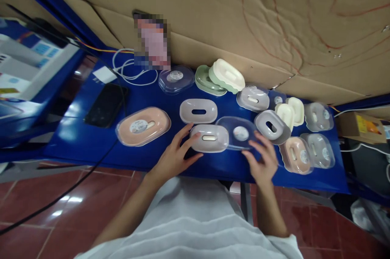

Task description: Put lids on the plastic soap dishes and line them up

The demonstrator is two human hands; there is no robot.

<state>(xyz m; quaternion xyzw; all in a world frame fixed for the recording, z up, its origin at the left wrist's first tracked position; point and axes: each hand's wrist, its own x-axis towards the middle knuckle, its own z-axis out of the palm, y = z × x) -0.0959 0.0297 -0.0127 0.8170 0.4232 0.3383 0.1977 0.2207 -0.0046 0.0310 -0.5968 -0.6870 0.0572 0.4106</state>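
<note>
A: Which way does the grey soap dish [209, 138] lie?

B: Long axis left to right along the blue worktop [88, 141], near its front edge; oval, smooth matt plastic, with a slot in the middle holding a pale insert.

A: And the hands?

B: Left hand [174, 157] open, fingers spread, tips touching the dish's left end; right hand [262, 161] open, fingers resting on the clear oval lid [239, 132] just beside the dish; lid glossy, with a round label.
</note>
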